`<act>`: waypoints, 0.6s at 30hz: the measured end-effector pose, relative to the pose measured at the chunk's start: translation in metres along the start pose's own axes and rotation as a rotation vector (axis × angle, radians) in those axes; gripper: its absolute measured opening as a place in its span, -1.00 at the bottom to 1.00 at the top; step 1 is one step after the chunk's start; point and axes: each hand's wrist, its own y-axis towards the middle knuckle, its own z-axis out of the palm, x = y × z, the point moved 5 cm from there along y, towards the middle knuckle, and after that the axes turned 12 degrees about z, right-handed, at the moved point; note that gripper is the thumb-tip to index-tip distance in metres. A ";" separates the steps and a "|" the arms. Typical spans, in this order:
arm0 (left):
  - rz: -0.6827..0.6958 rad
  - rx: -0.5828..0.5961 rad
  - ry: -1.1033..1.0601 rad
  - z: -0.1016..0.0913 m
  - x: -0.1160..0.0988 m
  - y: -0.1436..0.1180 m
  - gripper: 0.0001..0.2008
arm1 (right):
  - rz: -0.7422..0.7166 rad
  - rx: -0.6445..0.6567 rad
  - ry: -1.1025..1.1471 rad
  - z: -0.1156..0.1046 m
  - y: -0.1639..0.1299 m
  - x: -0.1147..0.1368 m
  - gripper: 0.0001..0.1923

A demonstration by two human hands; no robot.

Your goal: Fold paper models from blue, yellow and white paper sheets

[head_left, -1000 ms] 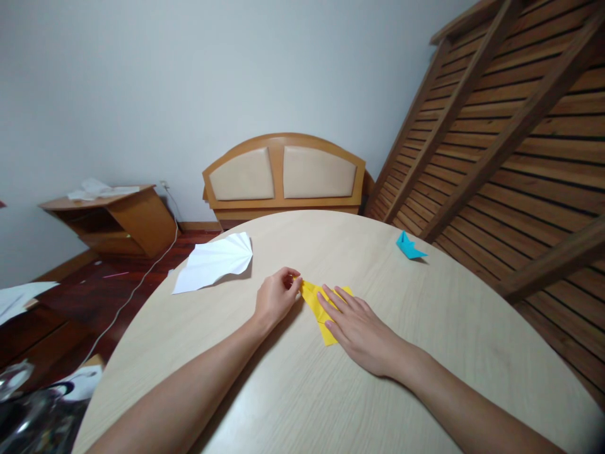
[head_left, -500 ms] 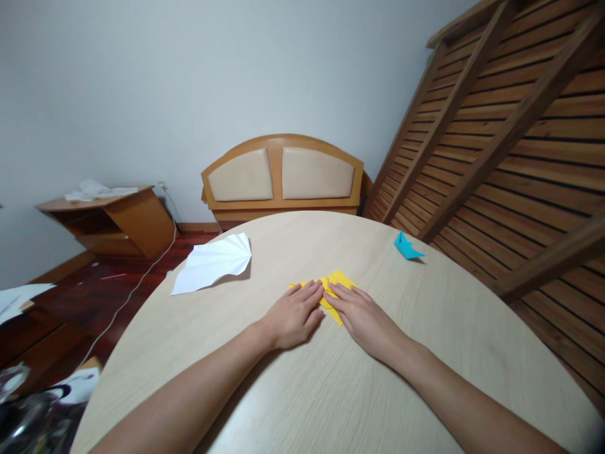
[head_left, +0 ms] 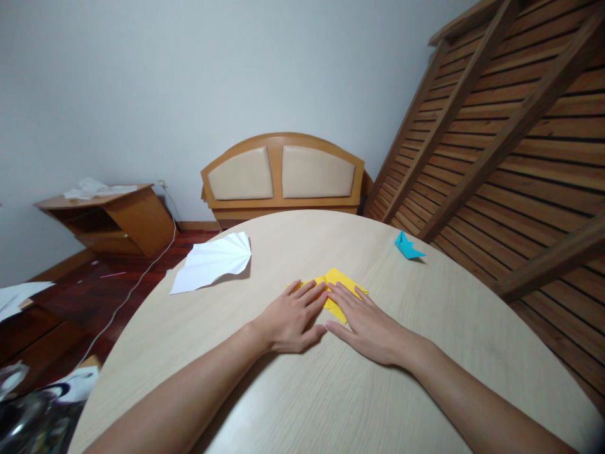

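A folded piece of yellow paper lies on the round wooden table in front of me. Across its left part rests my left hand, fingers stretched out flat and slightly apart. My right hand lies on its right part, also with straight fingers, palm down. The two sets of fingertips nearly meet over the middle of the paper, and the thumbs almost touch nearer to me. Both hands cover much of the paper, so many of its folds are hidden.
A blue folded paper boat stands near the table's far right edge. Creased white paper lies at the left edge. Beyond are a headboard, a small cabinet and wooden slats leaning on the right.
Both hands have spread their fingers a little more over the yellow paper. My right thumb now shows, stretched toward the left thumb. The paper has turned or shifted slightly rightward.
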 end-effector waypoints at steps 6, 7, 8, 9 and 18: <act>0.100 -0.019 -0.040 -0.009 -0.009 0.002 -0.48 | -0.035 -0.109 0.040 -0.015 0.006 0.003 -0.60; 0.095 -0.034 -0.050 -0.009 -0.009 0.002 -0.49 | -0.040 -0.125 0.037 -0.016 0.006 0.003 -0.60; 0.094 -0.043 -0.061 -0.009 -0.009 0.002 -0.50 | -0.039 -0.136 0.032 -0.017 0.006 0.003 -0.59; 0.097 -0.044 -0.069 -0.009 -0.009 0.002 -0.50 | -0.034 -0.146 0.024 -0.017 0.007 0.003 -0.58; 0.086 -0.011 0.013 0.001 -0.010 0.004 -0.61 | 0.016 -0.115 -0.037 -0.012 0.013 -0.002 -0.54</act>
